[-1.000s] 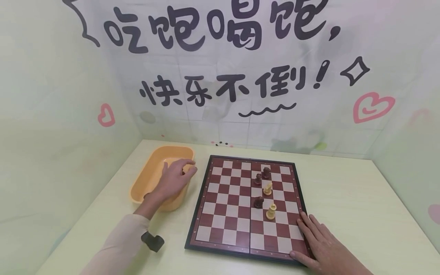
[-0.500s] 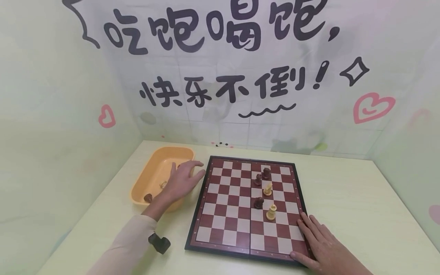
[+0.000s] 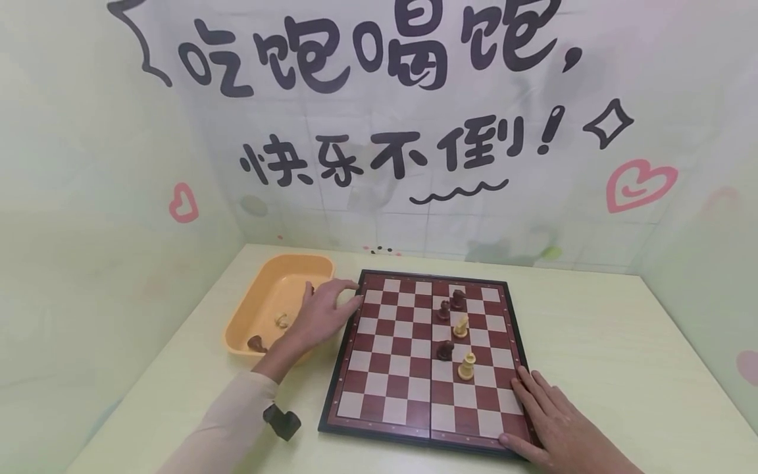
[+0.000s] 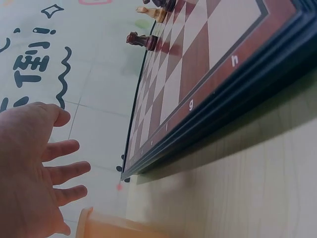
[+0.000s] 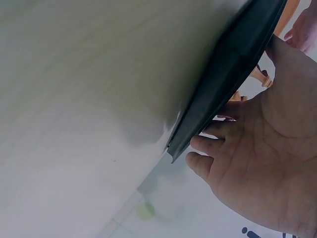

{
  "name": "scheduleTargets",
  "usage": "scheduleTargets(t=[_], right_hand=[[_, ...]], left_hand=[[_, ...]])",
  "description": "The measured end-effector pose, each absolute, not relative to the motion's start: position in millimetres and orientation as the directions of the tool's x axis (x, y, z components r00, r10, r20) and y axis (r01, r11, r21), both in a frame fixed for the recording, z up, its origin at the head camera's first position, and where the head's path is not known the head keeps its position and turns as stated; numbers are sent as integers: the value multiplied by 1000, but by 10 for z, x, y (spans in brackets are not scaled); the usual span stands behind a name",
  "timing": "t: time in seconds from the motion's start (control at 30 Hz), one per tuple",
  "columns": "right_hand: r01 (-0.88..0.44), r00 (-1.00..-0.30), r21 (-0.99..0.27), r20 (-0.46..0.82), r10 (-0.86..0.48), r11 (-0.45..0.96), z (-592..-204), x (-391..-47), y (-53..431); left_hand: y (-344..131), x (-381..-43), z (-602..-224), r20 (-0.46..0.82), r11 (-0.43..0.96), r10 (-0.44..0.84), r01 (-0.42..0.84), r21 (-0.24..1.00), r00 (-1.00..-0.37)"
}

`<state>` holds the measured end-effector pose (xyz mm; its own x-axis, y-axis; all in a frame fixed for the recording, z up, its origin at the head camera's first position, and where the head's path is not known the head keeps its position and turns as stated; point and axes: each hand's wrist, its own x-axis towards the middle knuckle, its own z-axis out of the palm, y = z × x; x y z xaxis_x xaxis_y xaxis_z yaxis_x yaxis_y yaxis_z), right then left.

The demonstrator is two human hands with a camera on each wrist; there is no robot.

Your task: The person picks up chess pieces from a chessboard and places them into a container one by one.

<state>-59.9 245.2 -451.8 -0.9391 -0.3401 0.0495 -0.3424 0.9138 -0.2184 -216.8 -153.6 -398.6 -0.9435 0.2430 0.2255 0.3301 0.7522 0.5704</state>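
Between the orange basin (image 3: 237,322) and the chessboard (image 3: 393,365) my left hand (image 3: 322,313) hovers with its fingers loosely spread. Its fingertips overlap the board's far left edge in the head view. In the left wrist view no piece shows in this hand (image 4: 29,173). My right hand (image 3: 559,421) rests on the board's near right edge, fingers on the border and thumb by the corner. Dark chess pieces (image 3: 445,350) and light ones (image 3: 466,366) stand on the board's right half. Inside the basin lie a dark chess piece (image 3: 256,343) and a light one (image 3: 281,320).
The pale wooden table (image 3: 604,342) meets a patterned wall covering (image 3: 379,217) behind the board and at both sides. A small black device (image 3: 283,421) sits at my left cuff.
My left hand has moved right, from over the basin to the board's left edge. More of the basin's inside now shows. The right hand and the pieces on the board stay put.
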Motion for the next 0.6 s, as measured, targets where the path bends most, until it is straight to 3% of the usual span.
scheduleTargets(t=[0.6], right_hand=[[-341,-940,-219,47,-339,914,-4524,-593,2445]], left_hand=[[-1420,-2162,-4034,233,771,246,335,541,-941]])
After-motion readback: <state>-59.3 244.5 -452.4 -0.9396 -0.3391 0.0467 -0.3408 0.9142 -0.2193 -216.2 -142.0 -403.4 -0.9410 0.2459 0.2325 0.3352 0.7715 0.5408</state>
